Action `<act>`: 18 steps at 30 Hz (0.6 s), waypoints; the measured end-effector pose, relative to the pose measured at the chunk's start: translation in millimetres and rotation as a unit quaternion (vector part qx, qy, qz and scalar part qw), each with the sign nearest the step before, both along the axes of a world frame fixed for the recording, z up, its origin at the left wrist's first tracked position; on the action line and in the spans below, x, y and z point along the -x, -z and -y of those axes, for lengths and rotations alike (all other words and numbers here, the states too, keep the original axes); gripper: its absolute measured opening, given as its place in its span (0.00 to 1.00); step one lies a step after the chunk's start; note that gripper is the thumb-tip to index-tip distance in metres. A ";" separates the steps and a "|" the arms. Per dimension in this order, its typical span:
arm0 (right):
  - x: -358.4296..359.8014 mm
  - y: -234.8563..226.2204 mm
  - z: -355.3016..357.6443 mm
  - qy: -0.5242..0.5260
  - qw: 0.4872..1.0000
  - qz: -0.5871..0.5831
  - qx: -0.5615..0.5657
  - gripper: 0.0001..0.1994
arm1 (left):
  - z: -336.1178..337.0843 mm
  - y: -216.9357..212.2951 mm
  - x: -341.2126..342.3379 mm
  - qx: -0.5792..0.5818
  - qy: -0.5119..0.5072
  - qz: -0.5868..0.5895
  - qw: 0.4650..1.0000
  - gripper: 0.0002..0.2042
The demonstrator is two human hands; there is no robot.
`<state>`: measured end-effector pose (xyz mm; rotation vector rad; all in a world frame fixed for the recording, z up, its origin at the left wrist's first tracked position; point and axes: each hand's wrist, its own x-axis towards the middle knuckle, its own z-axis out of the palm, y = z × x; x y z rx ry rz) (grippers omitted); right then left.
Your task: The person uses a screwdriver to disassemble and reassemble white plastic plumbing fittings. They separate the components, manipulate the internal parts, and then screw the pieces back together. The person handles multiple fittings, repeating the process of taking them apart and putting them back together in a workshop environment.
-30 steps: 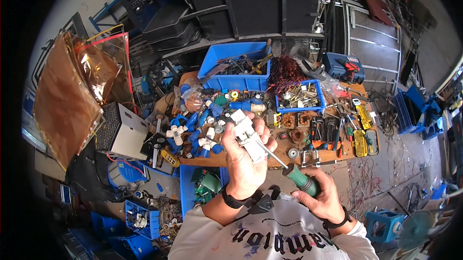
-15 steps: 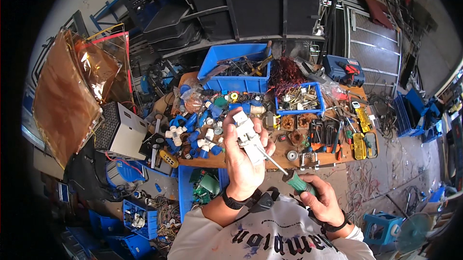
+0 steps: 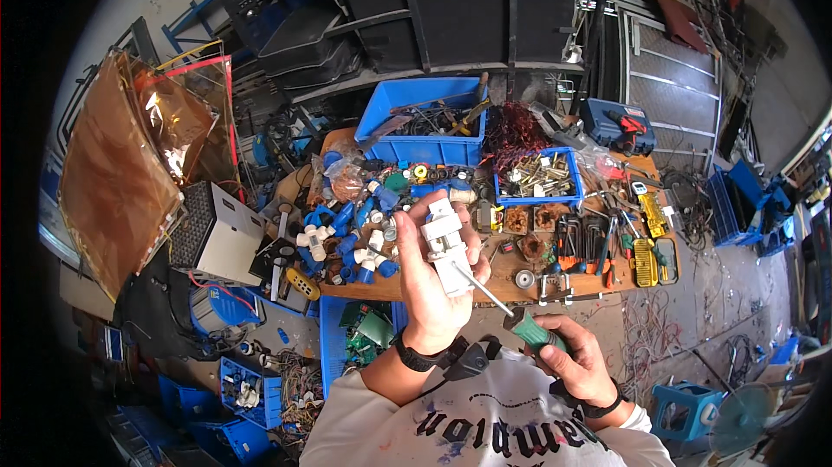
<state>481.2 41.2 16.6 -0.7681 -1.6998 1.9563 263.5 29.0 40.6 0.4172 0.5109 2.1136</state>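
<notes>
Left hand [image 3: 426, 294]: palm up, and you've got it cupped, thumb one side, fingers the other, grasping the white part.
White part [image 3: 446, 246]: right there in that grip, lying lengthwise along your fingers, over the near edge of the table [image 3: 497, 275].
Right hand [image 3: 579, 365]: lower and to the right of that grip, your fingers wrapped round the screwdriver's handle.
Screwdriver [image 3: 527, 327]: green grip in your fist, shaft slanting up-left, tip at the white part's near end; too small to tell what it engages.
Fittings [image 3: 319, 246]: blue and white, heaped just left of your left-hand grip.
Blue tray [image 3: 542, 201]: beyond that grip and to its right, full of metal pieces.
Hex keys [image 3: 591, 237]: in a row, well right of it.
</notes>
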 end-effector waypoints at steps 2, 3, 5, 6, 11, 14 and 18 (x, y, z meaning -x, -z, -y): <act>-1.8 -0.3 -0.4 0.005 1.000 -0.013 0.021 0.18 | -1.0 2.7 2.7 0.003 -0.008 0.004 1.000 0.23; -2.1 -0.8 -1.2 0.010 0.999 -0.019 0.032 0.18 | -2.9 3.3 4.5 0.004 -0.010 0.008 1.000 0.23; -0.6 -2.2 -1.9 0.020 0.999 -0.027 0.029 0.18 | -4.0 -3.1 8.5 0.027 0.013 0.031 0.999 0.23; 0.0 -2.6 -2.3 0.026 0.999 -0.032 0.028 0.18 | -4.2 -5.2 10.2 0.039 0.024 0.043 0.998 0.24; -0.5 -2.3 -3.8 0.018 0.999 -0.016 0.034 0.17 | -3.9 1.2 16.6 0.022 0.068 0.073 0.995 0.23; 0.8 -2.8 -4.2 0.018 0.999 -0.012 0.030 0.17 | -3.3 4.9 18.0 0.021 0.070 0.082 0.994 0.23; 3.7 -5.9 -5.1 0.013 1.000 -0.002 0.014 0.17 | -2.5 7.1 17.1 0.007 0.039 0.072 0.997 0.23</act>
